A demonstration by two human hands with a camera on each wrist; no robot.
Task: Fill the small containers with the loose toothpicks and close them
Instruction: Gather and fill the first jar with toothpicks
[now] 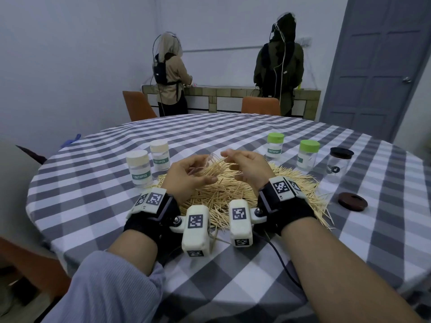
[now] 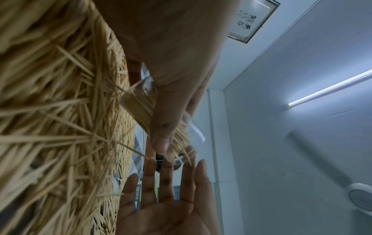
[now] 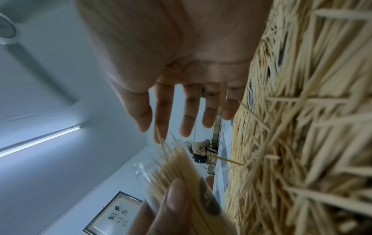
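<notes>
My left hand point(image 1: 186, 174) grips the clear container point(image 1: 214, 163), mouth tilted right; right hand point(image 1: 247, 167) open-fingered just beside it, empty.

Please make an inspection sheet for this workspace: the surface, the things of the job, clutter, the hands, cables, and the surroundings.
Surface: round table under a grey and white checked cloth.
Job's things: toothpick pile in the middle; clear container partly filled, tilted, no lid; two beige-lid jars at left; two green-lid jars and a black-lid jar at right.
Clutter: dark round lid lying loose at right.
Hands: left hand holds the clear container; right hand open at its mouth, holding nothing.
Cables: black cable from the right wrist.
Surroundings: two people at a counter, backs turned; orange chairs; grey door.
</notes>
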